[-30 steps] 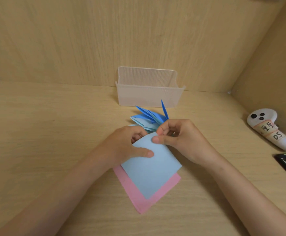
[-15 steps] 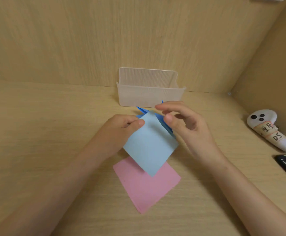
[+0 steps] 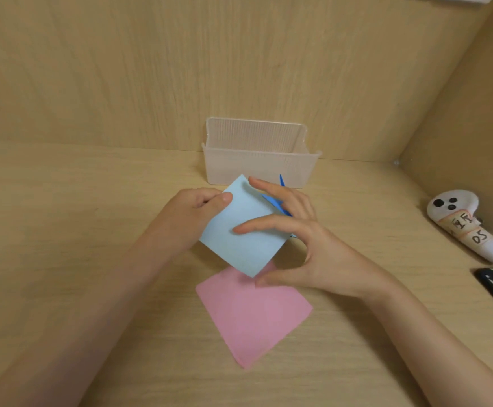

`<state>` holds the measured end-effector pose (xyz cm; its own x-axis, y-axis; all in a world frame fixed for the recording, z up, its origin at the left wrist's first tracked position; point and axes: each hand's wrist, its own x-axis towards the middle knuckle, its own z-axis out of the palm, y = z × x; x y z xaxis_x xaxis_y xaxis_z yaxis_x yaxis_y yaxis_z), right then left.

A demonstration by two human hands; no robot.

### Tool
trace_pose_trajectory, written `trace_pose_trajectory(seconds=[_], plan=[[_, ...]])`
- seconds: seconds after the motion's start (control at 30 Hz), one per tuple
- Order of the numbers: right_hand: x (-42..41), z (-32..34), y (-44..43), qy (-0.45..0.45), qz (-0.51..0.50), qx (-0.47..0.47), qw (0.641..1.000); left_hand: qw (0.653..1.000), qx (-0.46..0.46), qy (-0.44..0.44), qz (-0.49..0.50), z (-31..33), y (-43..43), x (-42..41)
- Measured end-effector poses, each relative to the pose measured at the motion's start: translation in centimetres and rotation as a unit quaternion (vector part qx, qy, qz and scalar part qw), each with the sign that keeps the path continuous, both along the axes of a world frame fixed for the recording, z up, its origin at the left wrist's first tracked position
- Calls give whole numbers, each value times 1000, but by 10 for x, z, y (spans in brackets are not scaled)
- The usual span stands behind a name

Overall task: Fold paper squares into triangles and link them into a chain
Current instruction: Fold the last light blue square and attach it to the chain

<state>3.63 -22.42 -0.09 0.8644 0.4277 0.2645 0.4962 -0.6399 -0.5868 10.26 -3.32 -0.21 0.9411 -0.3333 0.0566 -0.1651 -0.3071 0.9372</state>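
From the head camera, the left hand [image 3: 192,218] pinches the left corner of a light blue paper square [image 3: 245,230], thumb on top. The paper looks held a little above the table [image 3: 63,230], tipped like a diamond. The right hand [image 3: 312,251] is spread wide. One long finger lies flat on the blue paper, and the thumb sits just by its bottom corner. It grips nothing.

A pink paper square [image 3: 251,315] lies flat on the table, just under that bottom corner. Some dark blue folded pieces [image 3: 277,204] peek out behind the right hand, in front of a clear plastic box [image 3: 260,168]. A white controller [image 3: 468,224] lies far off to the right.

I think the blue square is about to be folded. Next, one corner must meet the corner across from it. Then the fold needs a firm press.
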Motion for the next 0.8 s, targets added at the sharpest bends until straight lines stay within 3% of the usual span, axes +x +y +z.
trace_pose_trajectory(seconds=[0.2, 0.37, 0.5, 0.8], plan=[[7, -8, 0, -12, -59, 118, 991, 999, -17, 27, -40, -1, -6, -5], [10, -7, -3, 11, -129, 229, 965, 995, -34, 9, -92, 1, -12, -10], [11, -7, -6, 57, -131, 324, 935, 994, -35, 4, -102, 1, -12, -11], [13, -10, -3, 56, -155, 343, 925, 991, -63, 43, -108, 3, -16, -16]])
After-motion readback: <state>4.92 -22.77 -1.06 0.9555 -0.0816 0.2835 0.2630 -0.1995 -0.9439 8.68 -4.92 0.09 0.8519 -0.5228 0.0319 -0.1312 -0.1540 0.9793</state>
